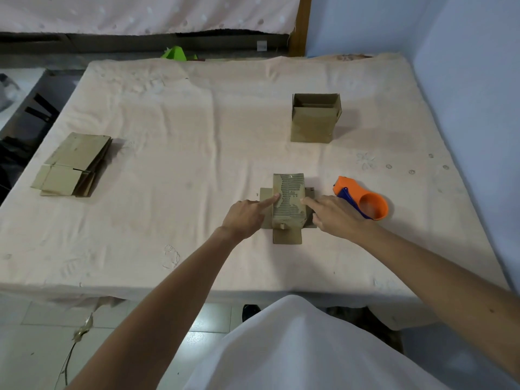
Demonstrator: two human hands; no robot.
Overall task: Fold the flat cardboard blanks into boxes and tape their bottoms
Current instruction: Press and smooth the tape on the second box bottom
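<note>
- While both hands press on it, the box (288, 198) sits bottom-up near the front middle of the table (422, 288), directly between the two hands.
- The left hand (243, 218) comes in from the left. Its forefinger (275, 197) is stretched out and lies on the left part of the box's upturned face, and it grasps nothing.
- The right hand (337, 218) comes in from the right. Its forefinger (306, 200) is straight and touches the right edge of that face, its other fingers hang loosely down the box's right side, and it also grasps nothing.
- The box is brown cardboard. The outer paper of its upper face is torn away in a ragged patch that bares ribbed corrugation.
- A glossy sheen at the far end of that face looks like clear tape, though this is hard to make out.
- Flaps (287, 237) lie spread flat on the cloth (183, 136) around the base, on the near, left and right sides.
- The cloth is pale peach, wrinkled, and faintly patterned.
- Just beside the right hand lies a tape dispenser (365, 199), made of orange plastic with a blue handle. The hand partly hides the handle.
- A second box (313, 122) stands upright with its top open, farther back on the right and well apart from the hands.
- A stack of flat blanks (73, 164) lies near the table's left edge, with its layers fanned slightly.
- A white garment (295, 347) fills the lower part of the frame and covers the table's front edge there.
- Something bright green (174, 53) shows behind the far edge, and only its top can be seen.
</note>
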